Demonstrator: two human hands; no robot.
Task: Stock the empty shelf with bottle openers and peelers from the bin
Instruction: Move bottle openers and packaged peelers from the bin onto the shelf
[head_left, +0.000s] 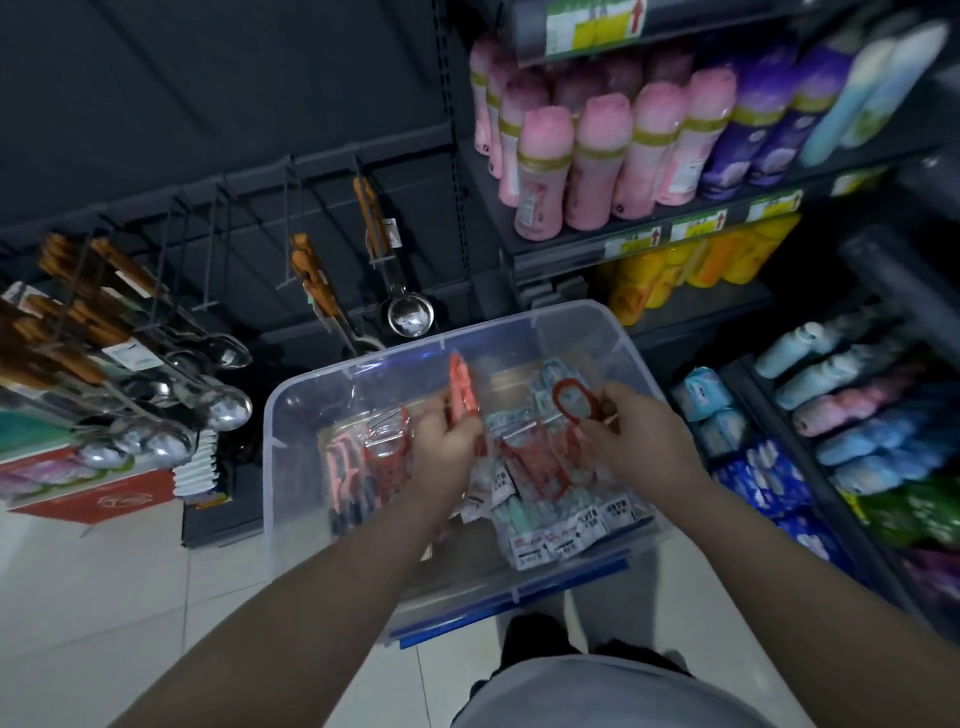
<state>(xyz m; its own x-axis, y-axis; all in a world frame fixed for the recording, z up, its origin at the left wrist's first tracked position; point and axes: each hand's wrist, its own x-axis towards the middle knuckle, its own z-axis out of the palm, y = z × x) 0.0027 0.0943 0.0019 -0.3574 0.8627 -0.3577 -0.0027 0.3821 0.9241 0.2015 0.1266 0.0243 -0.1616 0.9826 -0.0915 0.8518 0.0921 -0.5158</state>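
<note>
Left hand (449, 441) is curled round a red packet (462, 389) above the bin (272, 415); a ring opener (575, 401) is pinched there by the right hand (631, 436).

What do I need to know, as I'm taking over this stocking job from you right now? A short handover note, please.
Left hand: grips a red packet, held upright over the bin.
Right hand: pinches a red ring-shaped opener.
Clear bin: in front of the person, holding many more red and teal packets.
Done: nothing from the bin seems hung yet; the peg hooks behind it look bare.
Left: hang the two items in hand, then the rest of the stock.
</note>
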